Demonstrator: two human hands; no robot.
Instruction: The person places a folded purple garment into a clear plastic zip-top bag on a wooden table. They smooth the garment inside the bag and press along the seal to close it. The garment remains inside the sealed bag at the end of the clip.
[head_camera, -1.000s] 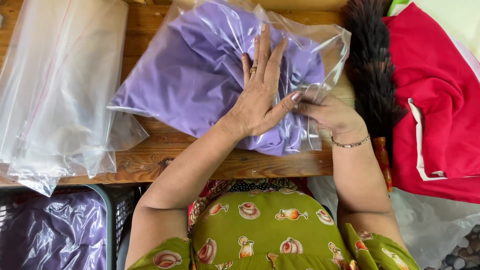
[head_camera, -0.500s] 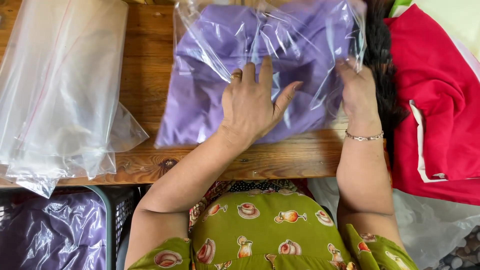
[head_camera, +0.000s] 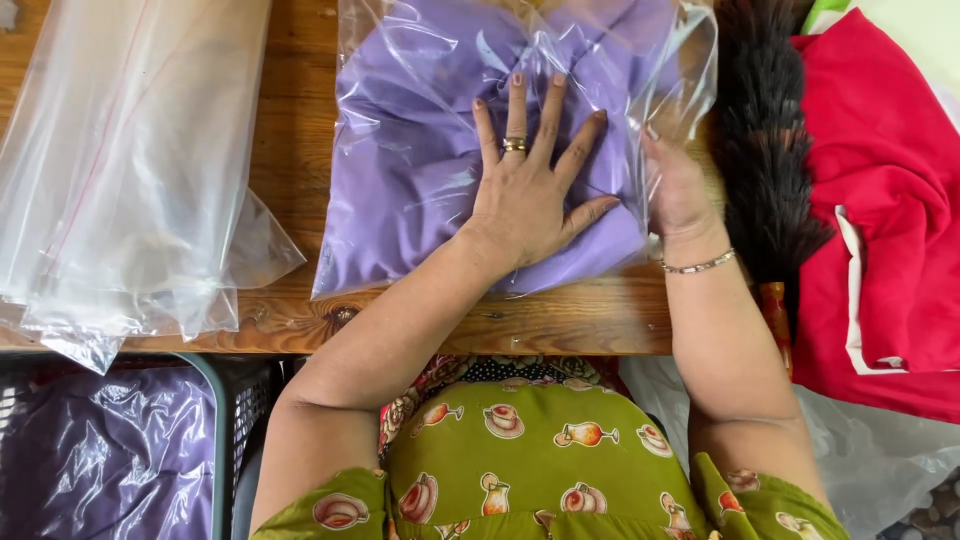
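While purple garment (head_camera: 420, 170) in clear bag (head_camera: 690, 60) lies flat on worktop (head_camera: 560, 320), left hand (head_camera: 525, 195) presses its middle, fingers (head_camera: 515, 105) splayed; right hand (head_camera: 675, 185) pinches bag's right edge (nearer open side).

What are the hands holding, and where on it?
The left hand presses flat on the middle of the bagged purple cloth; the right hand holds the bag's right edge.
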